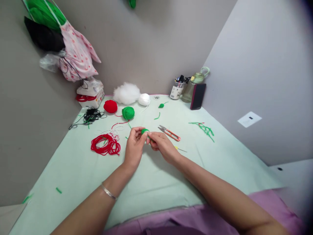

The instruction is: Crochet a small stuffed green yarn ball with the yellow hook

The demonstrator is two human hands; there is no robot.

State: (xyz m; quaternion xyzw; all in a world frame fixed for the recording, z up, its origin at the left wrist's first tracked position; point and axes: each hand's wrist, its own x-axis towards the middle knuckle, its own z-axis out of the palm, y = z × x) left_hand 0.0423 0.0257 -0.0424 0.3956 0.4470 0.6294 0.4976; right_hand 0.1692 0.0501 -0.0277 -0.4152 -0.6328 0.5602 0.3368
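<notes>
We find left hand (pixel 135 143) and right hand (pixel 163 144) pinched on the small green yarn piece (pixel 144 131), snips (pixel 165 130) at its three o'clock, and judge close fingertip work underway, the next move calling for steady hold.

At the frame's centre, a yarn piece (pixel 144 131) sits between the left hand (pixel 134 144) and right hand (pixel 163 145), above the surface (pixel 166 186). Snips (pixel 173 134) lie right, a yarn coil (pixel 113 148) left. At upper centre, stuffing (pixel 127 93) sits left of a yarn ball (pixel 144 99). Upper right, a phone (pixel 198 96) stands before a bottle (pixel 187 92).
</notes>
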